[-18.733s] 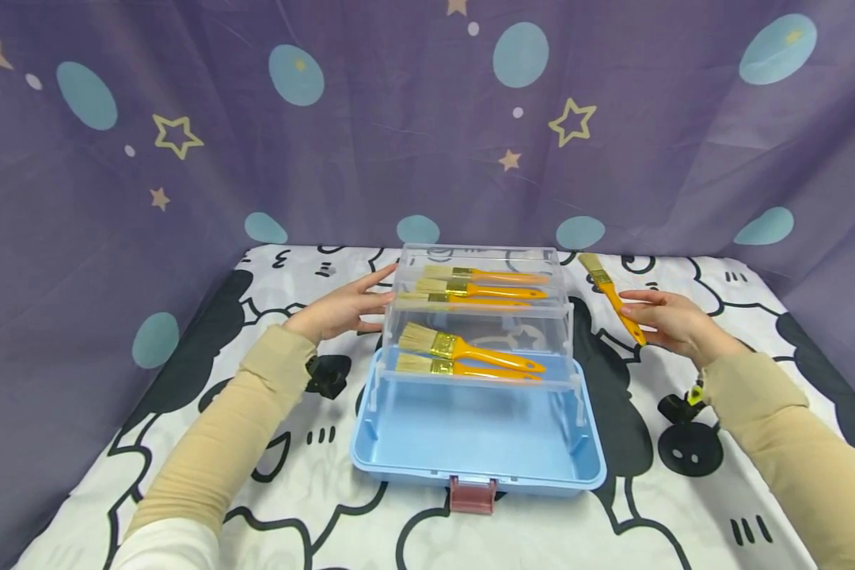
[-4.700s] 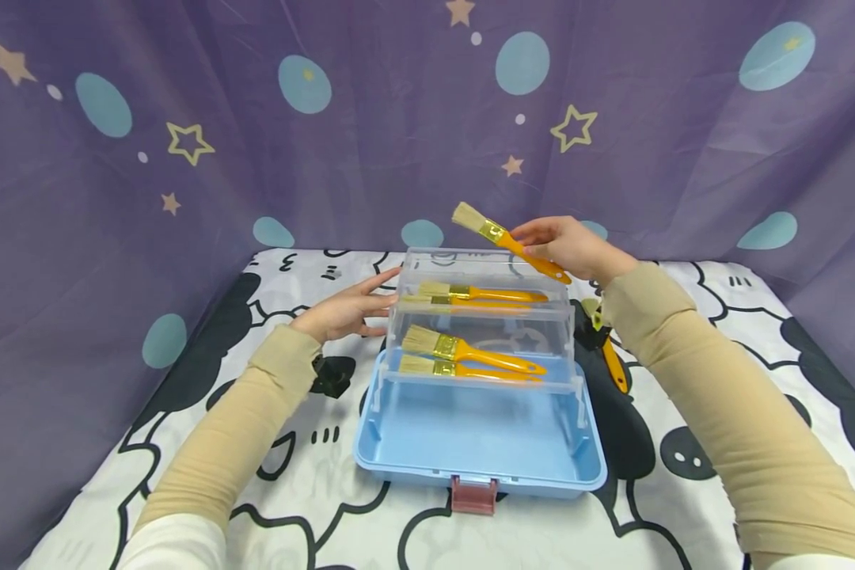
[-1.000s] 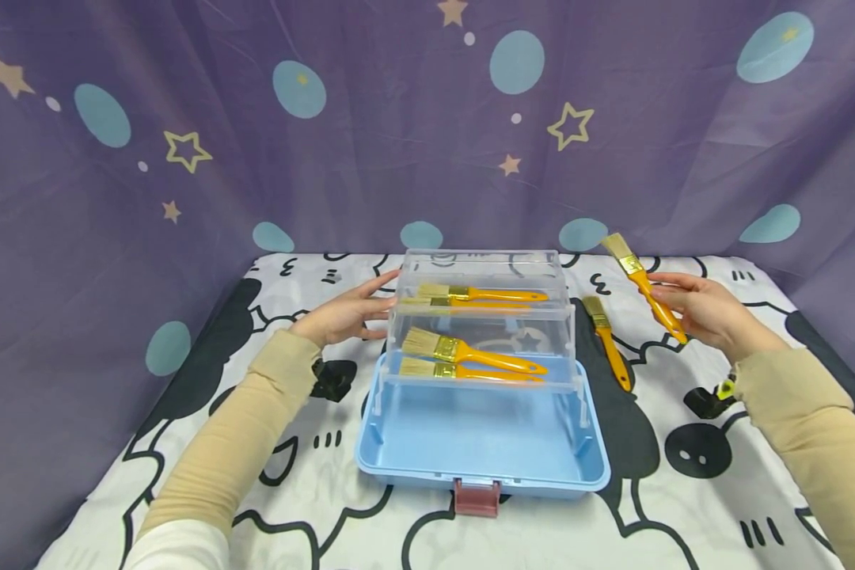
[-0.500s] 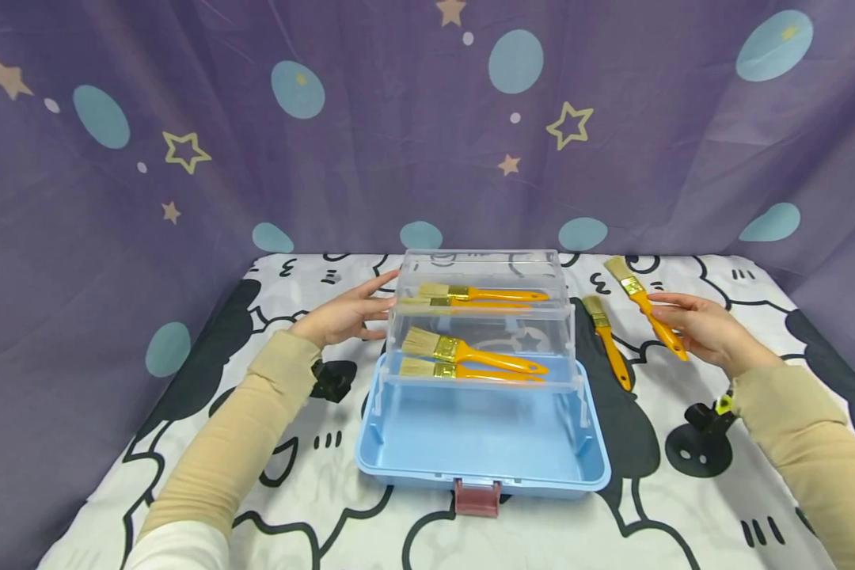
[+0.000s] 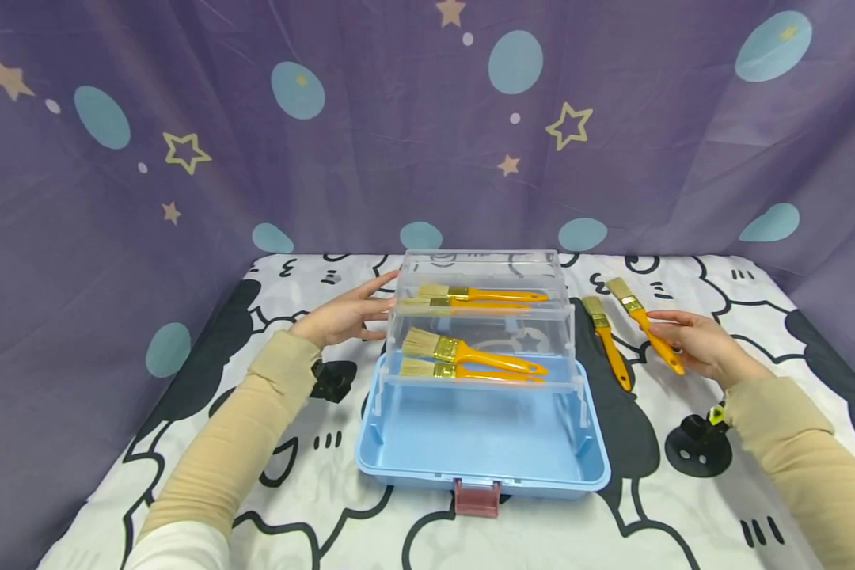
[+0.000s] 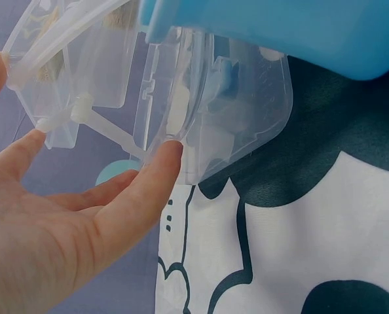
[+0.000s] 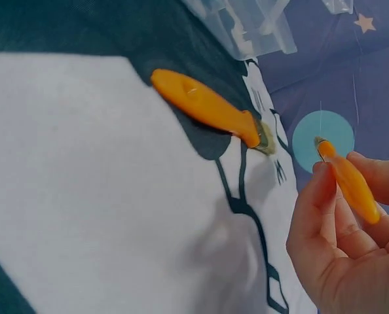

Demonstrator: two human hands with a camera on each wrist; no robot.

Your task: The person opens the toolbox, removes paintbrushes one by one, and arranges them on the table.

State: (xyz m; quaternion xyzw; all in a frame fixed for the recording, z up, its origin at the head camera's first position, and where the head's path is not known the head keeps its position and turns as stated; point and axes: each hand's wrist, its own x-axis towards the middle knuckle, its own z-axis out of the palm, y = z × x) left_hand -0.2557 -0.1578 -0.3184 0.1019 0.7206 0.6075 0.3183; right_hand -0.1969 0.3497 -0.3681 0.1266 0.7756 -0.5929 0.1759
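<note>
My right hand (image 5: pixel 701 347) pinches the yellow handle of a paintbrush (image 5: pixel 654 339) low over the cloth, right of the box. Its bristles point away and to the left; the right wrist view shows thumb and fingers on the handle (image 7: pixel 355 186). A second paintbrush (image 5: pixel 615 360) lies on the cloth just to its left. Spread fingers of my left hand (image 5: pixel 338 318) touch the left side of the clear trays (image 6: pixel 103 65) of a blue box (image 5: pixel 480 447). Two paintbrushes (image 5: pixel 499 294) lie in the upper tray, two more (image 5: pixel 488 358) in the lower one.
The box stands opened, its clear lid (image 5: pixel 480 260) at the back and a reddish latch (image 5: pixel 476 499) hanging at the front. Black-and-white patterned cloth (image 5: pixel 313 491) covers the table. A purple curtain (image 5: pixel 399 158) hangs behind.
Over the last second my right hand has lowered its paintbrush beside the one on the cloth. Since the oldest frame, the upper tray has gone from three brushes to two. My left hand stays put.
</note>
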